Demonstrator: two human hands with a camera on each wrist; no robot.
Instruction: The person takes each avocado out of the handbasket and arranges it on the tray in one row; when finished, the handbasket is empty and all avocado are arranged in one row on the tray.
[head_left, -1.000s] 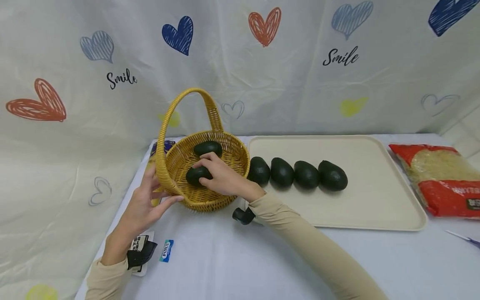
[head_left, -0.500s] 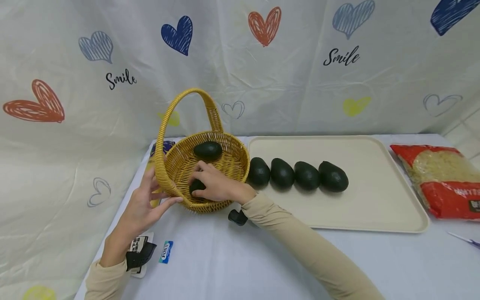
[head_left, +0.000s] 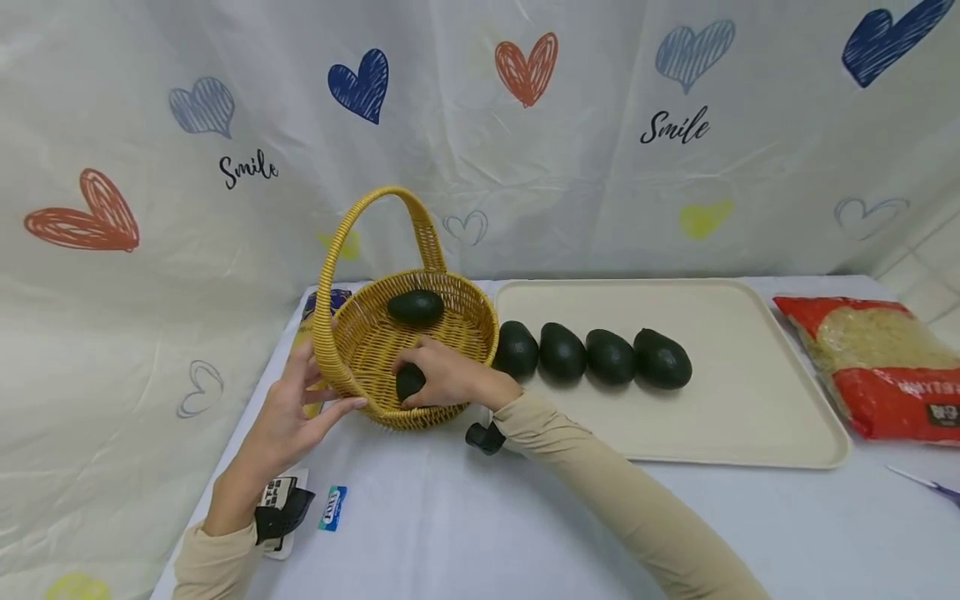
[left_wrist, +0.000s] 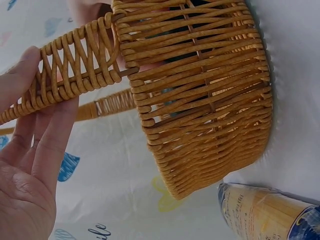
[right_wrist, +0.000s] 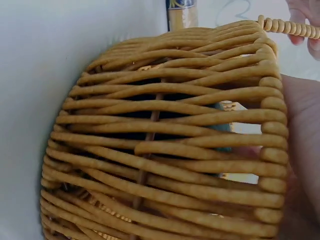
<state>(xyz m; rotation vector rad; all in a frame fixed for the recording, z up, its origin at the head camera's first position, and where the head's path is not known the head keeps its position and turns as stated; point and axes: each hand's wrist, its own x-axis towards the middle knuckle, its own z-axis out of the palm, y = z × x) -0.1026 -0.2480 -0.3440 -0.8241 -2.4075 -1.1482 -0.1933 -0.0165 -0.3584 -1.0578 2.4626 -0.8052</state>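
A yellow wicker basket (head_left: 352,333) with a tall handle (left_wrist: 75,70) stands left of a beige tray (head_left: 750,400). My right hand (head_left: 438,379) reaches into the basket and grips a dark avocado (head_left: 409,381) near its front wall. A second avocado (head_left: 415,307) lies at the back of the basket. My left hand (head_left: 296,408) steadies the basket's left rim with straight fingers (left_wrist: 35,150) against the handle's base. Several avocados (head_left: 600,357) lie in a row on the tray. The right wrist view shows only the basket's woven wall (right_wrist: 170,150).
A red bag of noodles (head_left: 877,367) lies at the right end. A yellow and blue packet (left_wrist: 270,215) sits behind the basket. A small blue label (head_left: 332,507) and a printed card (head_left: 279,496) lie on the white tablecloth near my left wrist. A heart-patterned curtain hangs behind.
My right hand has drawn the avocado from the basket's middle toward its front wall. The left hand has kept its place on the rim.
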